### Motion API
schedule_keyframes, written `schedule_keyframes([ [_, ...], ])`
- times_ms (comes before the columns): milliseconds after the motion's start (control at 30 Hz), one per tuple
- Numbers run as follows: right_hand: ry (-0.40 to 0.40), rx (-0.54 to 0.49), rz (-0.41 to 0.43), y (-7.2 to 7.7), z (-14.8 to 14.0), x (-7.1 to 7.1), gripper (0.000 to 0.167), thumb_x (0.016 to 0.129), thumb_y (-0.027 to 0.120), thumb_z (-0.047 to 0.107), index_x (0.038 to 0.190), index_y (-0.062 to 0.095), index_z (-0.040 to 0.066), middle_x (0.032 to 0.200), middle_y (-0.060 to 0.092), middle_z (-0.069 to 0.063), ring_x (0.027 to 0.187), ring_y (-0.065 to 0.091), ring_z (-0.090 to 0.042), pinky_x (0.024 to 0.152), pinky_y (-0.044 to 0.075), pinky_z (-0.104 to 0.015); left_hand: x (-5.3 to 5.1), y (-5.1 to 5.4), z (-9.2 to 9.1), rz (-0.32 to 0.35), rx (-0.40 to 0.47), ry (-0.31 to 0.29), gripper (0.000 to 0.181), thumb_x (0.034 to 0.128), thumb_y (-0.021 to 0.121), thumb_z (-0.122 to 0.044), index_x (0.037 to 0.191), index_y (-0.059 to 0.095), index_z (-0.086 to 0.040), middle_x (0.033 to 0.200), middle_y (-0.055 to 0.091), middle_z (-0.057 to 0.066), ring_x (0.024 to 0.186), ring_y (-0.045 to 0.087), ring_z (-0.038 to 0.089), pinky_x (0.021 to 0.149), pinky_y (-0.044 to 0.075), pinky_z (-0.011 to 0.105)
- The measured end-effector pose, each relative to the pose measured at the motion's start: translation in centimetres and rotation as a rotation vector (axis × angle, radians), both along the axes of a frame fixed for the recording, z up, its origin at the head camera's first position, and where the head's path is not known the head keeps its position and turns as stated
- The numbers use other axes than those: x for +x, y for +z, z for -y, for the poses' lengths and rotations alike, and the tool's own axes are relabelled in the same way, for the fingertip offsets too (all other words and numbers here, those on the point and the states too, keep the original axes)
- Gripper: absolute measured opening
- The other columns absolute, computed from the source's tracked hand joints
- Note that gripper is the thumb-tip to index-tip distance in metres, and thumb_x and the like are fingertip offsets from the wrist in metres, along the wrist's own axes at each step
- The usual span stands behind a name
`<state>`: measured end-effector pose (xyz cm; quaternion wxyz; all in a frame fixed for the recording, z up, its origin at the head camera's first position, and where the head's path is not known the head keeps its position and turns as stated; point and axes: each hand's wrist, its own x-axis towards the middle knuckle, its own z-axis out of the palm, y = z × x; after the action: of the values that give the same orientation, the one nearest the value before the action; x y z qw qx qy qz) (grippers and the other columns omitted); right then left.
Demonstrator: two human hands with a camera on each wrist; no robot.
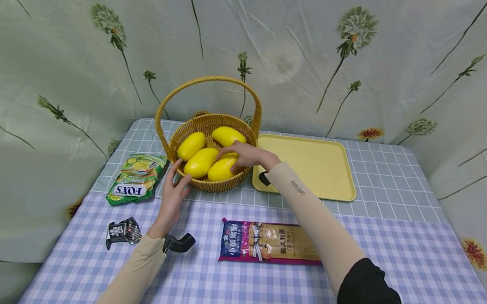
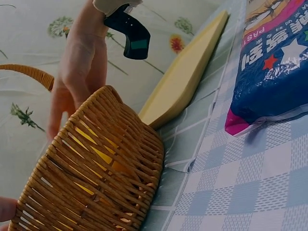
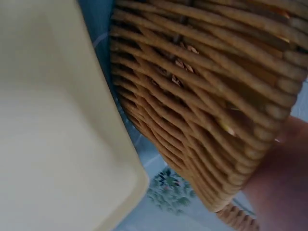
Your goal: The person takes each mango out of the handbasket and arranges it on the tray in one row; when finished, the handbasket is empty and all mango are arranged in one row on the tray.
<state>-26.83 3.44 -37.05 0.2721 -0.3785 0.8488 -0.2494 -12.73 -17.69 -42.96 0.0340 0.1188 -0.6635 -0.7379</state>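
Observation:
A wicker basket (image 1: 225, 186) with a tall arched handle holds several yellow mangoes, one of them a mango (image 1: 202, 162) near its front. My right hand (image 1: 247, 155) reaches over the basket's right rim, thumb and fingers around the front-right mango (image 1: 221, 168). In the left wrist view the right hand (image 2: 79, 72) dips behind the woven wall, its fingertips partly hidden. My left hand (image 1: 174, 196) touches the basket's front-left rim with fairly straight fingers. The right wrist view shows the basket wall (image 3: 192, 106) close up, with part of the right hand (image 3: 281, 178) at the rim.
A pale yellow tray (image 1: 308, 164) lies right of the basket. A green FOX'S candy bag (image 1: 134, 179) is on the left, with a crumpled black-and-silver wrapper (image 1: 122, 232) nearer. A pasta packet (image 1: 270, 243) lies in front, partly under the right forearm.

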Motion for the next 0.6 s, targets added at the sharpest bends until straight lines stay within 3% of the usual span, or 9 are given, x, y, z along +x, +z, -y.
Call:
schedule_keyframes([
  [67, -0.030, -0.099, 0.006, -0.1, -0.3, -0.1, 0.039, 0.089, 0.066, 0.006, 0.126, 0.062, 0.016, 0.134, 0.047, -0.010, 0.118, 0.038, -0.025, 0.101, 0.034, -0.038, 0.0, 0.0, 0.0, 0.000, 0.001, -0.001, 0.056, 0.1020, 0.046, -0.015, 0.153, 0.023, -0.022, 0.158, 0.005, 0.002, 0.134, 0.029, 0.027, 0.106, 0.033, 0.047],
  [200, -0.081, -0.270, 0.055, -0.2, -0.9, -0.1, 0.032, 0.090, 0.065, 0.005, 0.122, 0.063, 0.008, 0.128, 0.056, -0.006, 0.120, 0.044, -0.021, 0.100, 0.037, -0.035, 0.0, 0.0, 0.0, -0.005, -0.006, 0.001, 0.056, 0.1021, 0.046, -0.014, 0.153, 0.022, -0.021, 0.158, 0.004, 0.003, 0.134, 0.029, 0.029, 0.106, 0.032, 0.049],
  [400, -0.140, -0.392, 0.102, -0.2, -1.8, 0.1, 0.032, 0.092, 0.063, 0.010, 0.124, 0.062, 0.006, 0.129, 0.056, -0.006, 0.119, 0.045, -0.020, 0.096, 0.040, -0.036, -0.1, -0.1, 0.0, -0.010, -0.016, 0.003, 0.056, 0.1022, 0.045, -0.014, 0.153, 0.023, -0.021, 0.158, 0.004, 0.003, 0.135, 0.029, 0.029, 0.106, 0.032, 0.050],
  [600, -0.135, -0.513, 0.109, 0.1, -2.8, 0.4, 0.035, 0.095, 0.059, 0.015, 0.129, 0.056, 0.005, 0.134, 0.050, -0.007, 0.112, 0.048, -0.021, 0.092, 0.044, -0.038, 0.0, -0.1, -0.1, -0.004, -0.008, 0.005, 0.056, 0.1022, 0.045, -0.014, 0.153, 0.023, -0.022, 0.158, 0.004, 0.002, 0.134, 0.030, 0.028, 0.106, 0.032, 0.049],
])
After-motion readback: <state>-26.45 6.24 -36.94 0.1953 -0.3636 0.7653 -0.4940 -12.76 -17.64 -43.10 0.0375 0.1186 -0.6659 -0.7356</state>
